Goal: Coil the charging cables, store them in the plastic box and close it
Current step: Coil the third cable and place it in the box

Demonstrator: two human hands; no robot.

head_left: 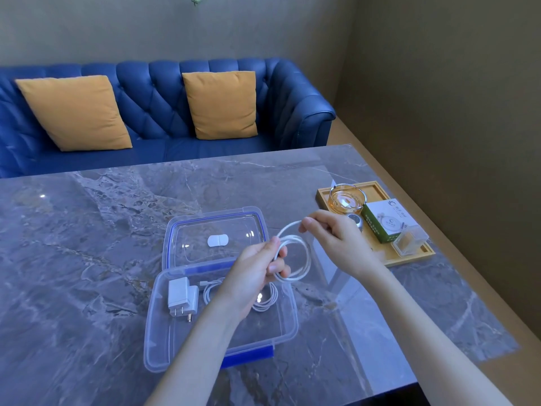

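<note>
- Nearest me on the table, close to its near edge, the plastic box stands open, its blue clip at the front wall
- Inside it I see a white charger plug on the left and one coiled cable beside it, partly hidden by my left wrist, so I judge that part of the storing is done
- Above the box my left hand is closed round the gathered loops of a second white cable, pinching them between thumb and fingers
- My right hand, just beyond, holds the free end of that cable between narrow fingertips, leading it toward the coil
- I judge the coiling almost finished: a short tail is left, then the coil goes into the box
- The lid lies flat on the table behind the box, touching its far wall; closing is not yet done
- By the right edge sits a wooden tray with small items
</note>
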